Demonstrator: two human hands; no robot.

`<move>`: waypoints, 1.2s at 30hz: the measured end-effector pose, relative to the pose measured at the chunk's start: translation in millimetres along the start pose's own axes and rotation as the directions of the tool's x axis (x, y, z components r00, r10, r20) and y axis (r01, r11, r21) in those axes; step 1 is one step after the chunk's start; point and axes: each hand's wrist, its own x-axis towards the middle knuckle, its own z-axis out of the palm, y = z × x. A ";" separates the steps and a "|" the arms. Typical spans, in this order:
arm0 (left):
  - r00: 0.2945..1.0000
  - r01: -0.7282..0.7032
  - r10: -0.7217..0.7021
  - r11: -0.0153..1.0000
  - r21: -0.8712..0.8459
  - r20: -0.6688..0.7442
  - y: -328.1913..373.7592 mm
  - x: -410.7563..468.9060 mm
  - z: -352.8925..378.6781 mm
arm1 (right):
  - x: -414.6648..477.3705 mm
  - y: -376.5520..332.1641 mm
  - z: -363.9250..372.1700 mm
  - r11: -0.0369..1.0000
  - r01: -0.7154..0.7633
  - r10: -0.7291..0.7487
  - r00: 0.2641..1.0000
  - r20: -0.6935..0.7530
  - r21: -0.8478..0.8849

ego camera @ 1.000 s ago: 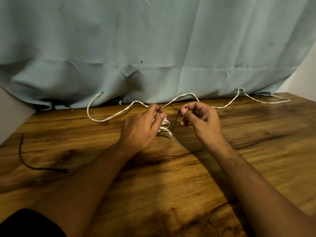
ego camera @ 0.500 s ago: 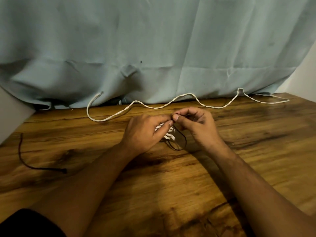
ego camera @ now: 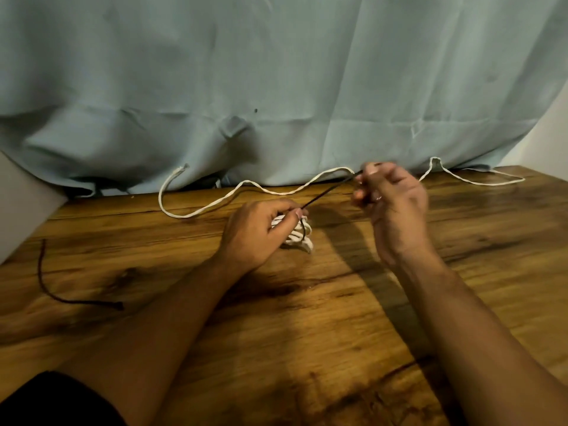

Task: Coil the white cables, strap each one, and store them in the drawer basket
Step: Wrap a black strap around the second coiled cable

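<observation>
Strapping a coiled white cable on the table.
The left hand grips the coil mid-table; the right hand pinches the black strap taut (a loose white cable lies behind).

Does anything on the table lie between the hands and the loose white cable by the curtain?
Nothing visible does. Bare table separates the left hand, gripping the coiled cable, from the loose white cable; the right hand pinches the black strap taut. A spare strap lies far left.
</observation>
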 end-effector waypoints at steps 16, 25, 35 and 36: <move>0.998 0.016 -0.004 0.973 -0.231 0.055 3.8 3.5 8.6 | -13.2 33.9 5.4 0.907 0.006 0.120 0.955 0.273 -0.422; 0.995 0.044 -0.009 0.929 -0.366 0.098 17.2 5.6 11.9 | -8.0 25.1 4.7 0.980 -0.009 0.031 0.994 0.110 -0.198; 0.988 0.153 -0.148 0.964 -0.219 0.039 0.6 5.0 13.4 | -22.3 23.6 18.1 0.938 -0.063 0.195 0.910 0.365 -0.342; 0.990 0.143 -0.139 0.971 -0.191 0.035 1.8 5.1 13.1 | -23.7 22.5 19.8 0.939 -0.066 0.196 0.909 0.367 -0.338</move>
